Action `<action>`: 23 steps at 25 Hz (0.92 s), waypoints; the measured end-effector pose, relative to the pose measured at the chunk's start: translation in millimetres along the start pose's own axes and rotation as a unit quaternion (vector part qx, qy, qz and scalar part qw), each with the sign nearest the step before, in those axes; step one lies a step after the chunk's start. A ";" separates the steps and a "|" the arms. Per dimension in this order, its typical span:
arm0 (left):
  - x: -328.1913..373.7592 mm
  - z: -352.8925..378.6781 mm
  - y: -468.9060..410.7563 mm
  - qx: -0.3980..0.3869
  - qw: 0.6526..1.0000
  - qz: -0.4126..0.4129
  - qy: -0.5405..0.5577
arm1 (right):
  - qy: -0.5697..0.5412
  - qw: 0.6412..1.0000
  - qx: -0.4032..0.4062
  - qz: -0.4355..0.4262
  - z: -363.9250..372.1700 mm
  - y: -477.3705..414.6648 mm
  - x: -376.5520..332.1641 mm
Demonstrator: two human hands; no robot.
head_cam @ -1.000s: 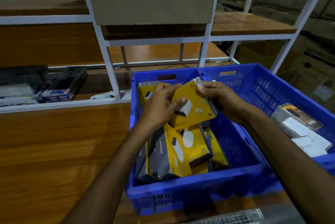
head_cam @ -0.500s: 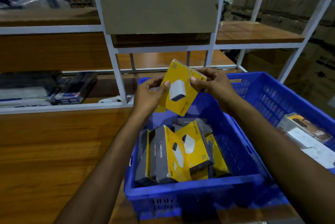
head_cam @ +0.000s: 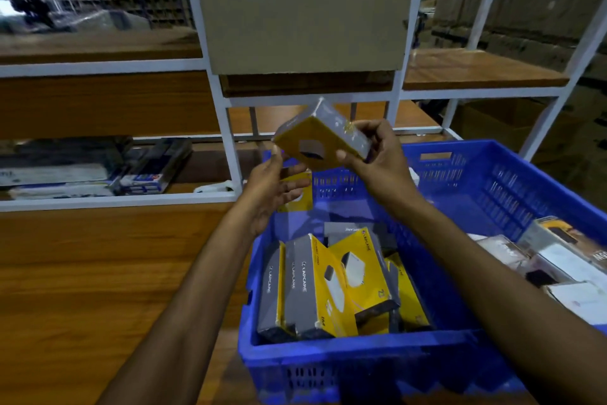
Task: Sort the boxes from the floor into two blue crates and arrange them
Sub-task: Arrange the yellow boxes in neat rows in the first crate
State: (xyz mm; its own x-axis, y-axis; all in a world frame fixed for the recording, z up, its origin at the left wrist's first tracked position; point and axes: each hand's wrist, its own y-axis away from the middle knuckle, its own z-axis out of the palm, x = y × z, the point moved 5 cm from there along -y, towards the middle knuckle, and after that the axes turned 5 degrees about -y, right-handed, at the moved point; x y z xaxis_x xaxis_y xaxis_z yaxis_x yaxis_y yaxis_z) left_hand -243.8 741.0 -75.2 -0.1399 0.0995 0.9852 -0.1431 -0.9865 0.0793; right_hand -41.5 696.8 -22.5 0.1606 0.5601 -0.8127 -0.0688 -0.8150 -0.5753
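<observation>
- Lifted box (head_cam: 320,138) higher above crate (head_cam: 361,358) than before, rolled grey side up.
- Pinched by right hand (head_cam: 381,158) fingers (head_cam: 341,155); left hand (head_cam: 272,188) spread, barely touching its corner.
- Probably being checked before slotting into crate.

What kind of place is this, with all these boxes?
Probably a warehouse or stockroom. There are white metal shelving racks, big cardboard cartons stacked behind them, and a blue crate filled with packaged yellow boxes.
</observation>
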 end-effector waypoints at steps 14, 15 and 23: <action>-18.6 28.7 10.4 -0.085 0.986 0.056 0.133 | 0.335 0.920 -0.202 0.029 19.6 41.2 20.6; -18.6 33.4 13.4 -0.110 0.985 0.071 0.113 | 0.325 0.920 -0.217 0.042 24.6 41.5 18.7; -12.8 15.3 13.4 0.012 0.963 0.209 -0.170 | -0.064 0.985 -0.059 0.149 0.9 16.7 34.4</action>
State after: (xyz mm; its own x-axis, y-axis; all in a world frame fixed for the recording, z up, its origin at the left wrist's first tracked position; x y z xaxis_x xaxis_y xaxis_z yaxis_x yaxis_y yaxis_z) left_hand -228.9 724.5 -84.5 0.1483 -0.3504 0.9248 -0.1202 -0.9346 -0.3348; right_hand -38.0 702.6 -60.2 0.0250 0.3005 -0.9534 0.0212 -0.9537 -0.3000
